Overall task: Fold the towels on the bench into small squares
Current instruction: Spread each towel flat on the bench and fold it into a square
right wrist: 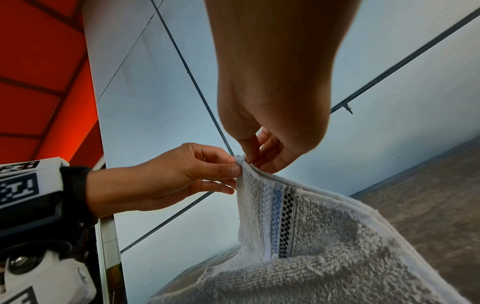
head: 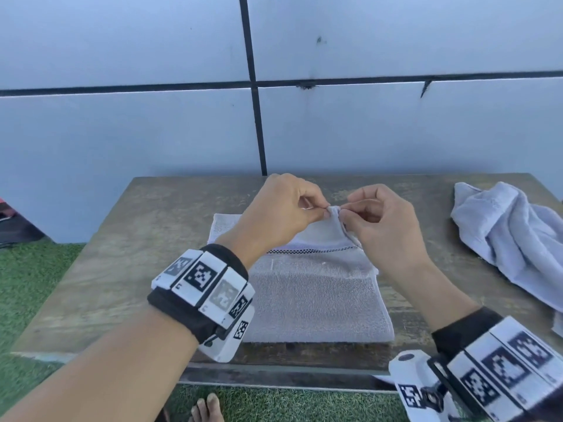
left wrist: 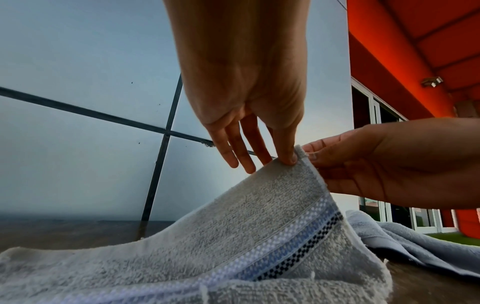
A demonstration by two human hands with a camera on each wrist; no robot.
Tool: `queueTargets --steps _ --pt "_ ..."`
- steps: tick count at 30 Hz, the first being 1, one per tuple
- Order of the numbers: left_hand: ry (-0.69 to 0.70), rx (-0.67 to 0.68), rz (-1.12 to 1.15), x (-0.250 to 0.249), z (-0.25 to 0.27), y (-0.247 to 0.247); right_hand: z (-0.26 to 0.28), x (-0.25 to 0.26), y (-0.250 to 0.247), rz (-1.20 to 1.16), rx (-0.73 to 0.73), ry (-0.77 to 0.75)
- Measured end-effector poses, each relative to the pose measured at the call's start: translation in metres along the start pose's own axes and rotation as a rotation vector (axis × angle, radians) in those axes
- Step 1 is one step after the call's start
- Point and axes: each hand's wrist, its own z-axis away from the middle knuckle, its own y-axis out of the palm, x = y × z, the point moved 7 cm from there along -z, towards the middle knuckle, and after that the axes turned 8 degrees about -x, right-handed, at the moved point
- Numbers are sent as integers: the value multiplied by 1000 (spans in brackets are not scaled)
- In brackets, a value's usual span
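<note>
A grey towel (head: 313, 300) with a blue and black checked stripe (head: 310, 250) lies partly folded on the wooden bench (head: 122, 269). One corner of it is lifted off the bench. My left hand (head: 324, 212) pinches that corner between thumb and forefinger. My right hand (head: 345, 213) pinches the same corner from the other side, right beside the left. In the left wrist view the grey towel (left wrist: 233, 236) rises to the left hand (left wrist: 292, 159), with its other fingers held straight. In the right wrist view the right hand (right wrist: 249, 161) grips the grey towel (right wrist: 324, 236) edge.
A crumpled pale blue towel (head: 511, 239) lies at the bench's right end. A grey panelled wall (head: 152, 132) stands right behind the bench. Green turf (head: 27, 284) surrounds it, and a bare foot (head: 207, 409) shows below the front edge.
</note>
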Motion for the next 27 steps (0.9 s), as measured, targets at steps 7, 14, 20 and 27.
queueTargets --steps 7,14,20,27 --pt "-35 -10 5 8 0 -1 0 2 6 6 -39 -4" --pt "-43 -30 26 7 0 -5 1 6 10 22 -101 -34" --pt "-13 -26 12 4 -1 -5 4 11 10 61 -97 -75" --pt "-19 -11 -17 -2 -1 0 8 15 2 60 -114 -84"
